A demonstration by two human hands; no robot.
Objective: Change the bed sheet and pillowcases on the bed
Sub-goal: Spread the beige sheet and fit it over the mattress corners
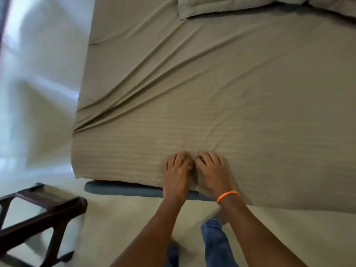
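Meanwhile, left hand & right hand, fingers curled, bunch the bed sheet at the mattress edge; fabric prob. light, limp, best gripped near hem.

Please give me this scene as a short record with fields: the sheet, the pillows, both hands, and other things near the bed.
sheet: beige striped sheet spread over the bed, diagonal wrinkles toward the left edge
pillows: two pillows in matching beige at the far end
left hand: fingers curled, gathering sheet at the near edge
right hand: fingers curled on the sheet beside it, orange wristband
mattress edge: blue strip showing below the sheet
nearby: dark wooden furniture on the floor, left
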